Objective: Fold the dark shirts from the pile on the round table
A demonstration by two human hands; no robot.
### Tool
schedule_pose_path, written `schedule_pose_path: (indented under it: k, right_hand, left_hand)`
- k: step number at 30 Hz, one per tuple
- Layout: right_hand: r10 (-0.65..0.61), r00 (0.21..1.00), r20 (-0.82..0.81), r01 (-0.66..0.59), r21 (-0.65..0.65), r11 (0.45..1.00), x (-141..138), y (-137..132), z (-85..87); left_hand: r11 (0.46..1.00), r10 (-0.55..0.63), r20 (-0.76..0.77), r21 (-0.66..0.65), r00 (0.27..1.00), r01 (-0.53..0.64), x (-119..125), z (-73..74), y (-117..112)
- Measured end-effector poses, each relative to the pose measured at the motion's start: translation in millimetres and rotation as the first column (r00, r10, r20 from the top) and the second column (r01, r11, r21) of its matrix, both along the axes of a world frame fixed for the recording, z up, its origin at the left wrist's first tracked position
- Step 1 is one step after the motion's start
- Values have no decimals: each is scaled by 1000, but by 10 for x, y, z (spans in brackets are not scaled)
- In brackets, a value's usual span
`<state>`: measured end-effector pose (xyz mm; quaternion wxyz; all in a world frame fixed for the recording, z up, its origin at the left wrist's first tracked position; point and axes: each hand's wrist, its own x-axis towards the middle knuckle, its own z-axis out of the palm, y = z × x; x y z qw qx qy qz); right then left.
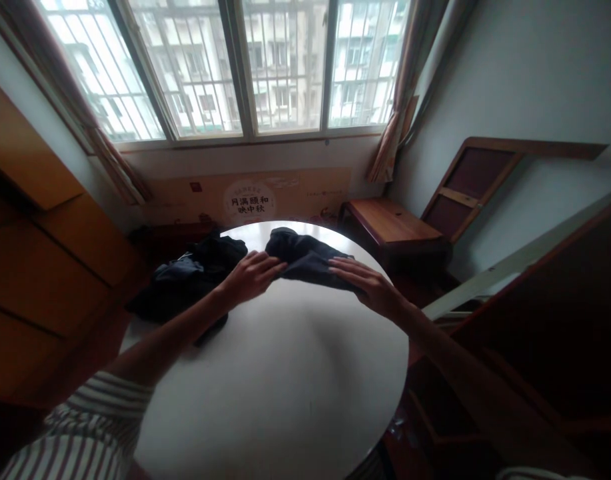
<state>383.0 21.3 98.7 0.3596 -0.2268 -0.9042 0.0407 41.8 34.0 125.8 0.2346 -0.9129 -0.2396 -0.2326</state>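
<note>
Well, from the head view, a piece of dark cloth [308, 267] lies on the far part of a round white bench [285, 373], stretched sideways between two bare hands. The left hand [255, 275] is at the cloth's near left end, palm down, with its fingers bent together over the edge; the thumb side is dim and blurred, so I cannot tell whether this grip pinches the cloth or only presses on it. The right hand [362, 279] rests on the right end of the cloth, its fingers straight and laid flat on top, the grip not closed around anything. The cloth's far left end makes a thicker, rounded bulge, while its near edge runs fairly straight from hand to hand.

A heap of dark clothes [182, 280] lies at the left side of the bench, just beside the left forearm, with a blue-grey patch showing near its middle. A striped sleeve [102, 400] covers the upper left arm. Beyond the bench, a printed panel [310, 190] with Chinese characters stands below a barred window [285, 93]. To the right of the panel is a low wooden table [395, 220], and an orange-brown cabinet [40, 280] stands on the left.
</note>
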Motion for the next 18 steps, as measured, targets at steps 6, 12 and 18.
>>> schedule_pose_path:
  k: [6, 12, 18]
  right_hand:
    - [171, 910, 378, -105, -190, 976, 187, -410, -709]
    - [103, 958, 268, -31, -260, 965, 99, -485, -625]
    - [-320, 927, 197, 361, -223, 906, -208, -114, -701]
  left_hand:
    - [996, -48, -199, -83, 979, 32, -56, -889, -781]
    - [858, 176, 43, -496, 983, -132, 110, -704, -782]
    - [763, 407, 214, -614, 888, -201, 175, -739, -361]
